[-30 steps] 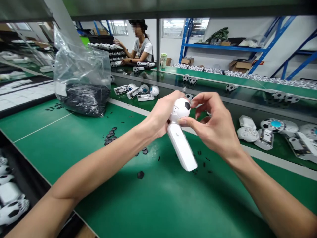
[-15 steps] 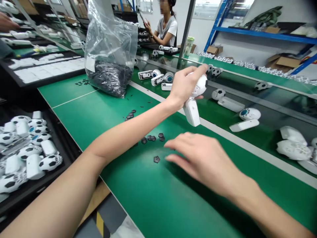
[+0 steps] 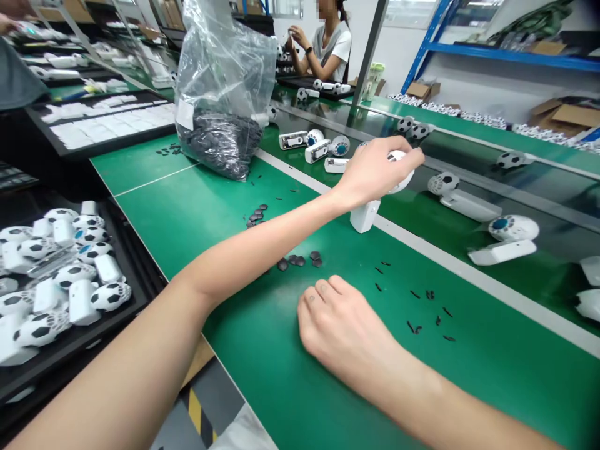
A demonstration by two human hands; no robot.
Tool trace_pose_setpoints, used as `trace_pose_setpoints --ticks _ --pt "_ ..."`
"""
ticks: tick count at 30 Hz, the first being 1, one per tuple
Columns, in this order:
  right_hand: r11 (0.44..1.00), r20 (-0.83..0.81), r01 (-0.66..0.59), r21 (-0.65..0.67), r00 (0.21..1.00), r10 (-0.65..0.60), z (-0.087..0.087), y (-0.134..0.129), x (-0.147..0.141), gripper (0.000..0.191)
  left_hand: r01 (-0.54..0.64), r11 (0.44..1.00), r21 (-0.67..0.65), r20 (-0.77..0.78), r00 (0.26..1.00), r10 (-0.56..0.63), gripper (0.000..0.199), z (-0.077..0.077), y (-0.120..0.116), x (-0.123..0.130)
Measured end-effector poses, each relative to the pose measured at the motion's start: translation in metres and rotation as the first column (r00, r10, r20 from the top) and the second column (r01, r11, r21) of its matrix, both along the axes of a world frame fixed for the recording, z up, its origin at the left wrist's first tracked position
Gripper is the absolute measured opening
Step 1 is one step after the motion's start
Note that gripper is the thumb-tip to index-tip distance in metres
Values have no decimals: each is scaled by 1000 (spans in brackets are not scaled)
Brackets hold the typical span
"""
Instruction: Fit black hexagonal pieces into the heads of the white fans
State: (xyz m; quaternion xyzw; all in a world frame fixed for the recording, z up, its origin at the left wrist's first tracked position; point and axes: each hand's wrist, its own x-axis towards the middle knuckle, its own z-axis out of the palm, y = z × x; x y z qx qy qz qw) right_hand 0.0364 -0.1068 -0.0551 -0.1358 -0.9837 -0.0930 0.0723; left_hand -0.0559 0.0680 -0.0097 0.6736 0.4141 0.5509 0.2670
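Factory floor with a green workbench (image 3: pixel 197 206), viewed remotely through my head camera. At far left, a co-worker's sleeve (image 3: pixel 19 75) shows near rows of flat white parts (image 3: pixel 112 128); nearer the camera, a black tray (image 3: pixel 146 281) holds a heap of soccer-ball-patterned pieces (image 3: pixel 111 296). Next stands a clear plastic bag (image 3: pixel 225 69), its lower part filled with black pieces. Small flat black pieces (image 3: pixel 282 265) lie scattered beside my left forearm. Farther back, a seated co-worker (image 3: pixel 332 50) raises both hands together. My right hand (image 3: pixel 340 325) is low over the bench, fingers curled inward, knuckles up; the fingertips are hidden, so I cannot tell whether they hold anything. Just above and to its right in the view, my left hand (image 3: pixel 382 169) is clamped on a white handheld unit (image 3: pixel 364 217): the rounded head sits under the fingers, partly covered, while the handle projects below the palm, near the pale strip. Black slivers (image 3: pixel 430 294) dot the bench right of my right hand. Beyond the strip, a unit with a blue-centred head (image 3: pixel 513 228) lies on the dark lane, before blue shelving (image 3: pixel 515 57).
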Motion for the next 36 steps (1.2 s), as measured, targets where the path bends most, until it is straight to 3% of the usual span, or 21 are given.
trace_pose_setpoints --ticks 3,6,8,9,11,13,15,17,20,25,31,36 --pt "994 116 81 -77 991 -71 6 -4 -13 28 -56 996 -66 -75 996 51 37 9 -3 -5" --pt "959 171 191 -212 973 -156 19 10 -7 26 -57 977 -205 -28 998 52 48 13 -4 -11" --pt "920 53 235 -314 972 -231 32 25 13 23 53 931 -362 59 998 -34 44 11 -3 -14" --pt "900 -84 240 -363 954 -288 40 32 27 22 111 902 -417 107 992 -72 42 10 -2 -14" --pt "858 -419 205 -471 804 -422 56 46 55 16 183 886 -426 187 976 -112 42 5 -3 -12" --pt "789 -622 128 -601 545 -562 70 58 80 8 191 924 -330 239 964 -114 44 2 -7 -8" --pt "687 -653 -8 -726 322 -686 80 67 97 19 191 961 -199 250 958 -139 43 2 -16 -3" --pt "577 -596 -152 -803 225 -770 83 74 106 34 183 982 -43 216 961 -170 37 3 -29 1" --pt "470 -526 -246 -848 282 -802 83 79 108 42 146 979 142 131 978 -165 35 7 -48 4" --pt "465 -509 -207 -860 388 -768 84 75 105 41 147 957 249 21 987 -158 34 11 -65 8" --pt "436 -478 -198 -878 411 -776 88 65 106 40 217 936 277 -67 976 -206 30 19 -69 5" --pt "331 -406 -239 -913 445 -798 89 62 106 45 317 938 140 -158 942 -295 24 36 -76 4"
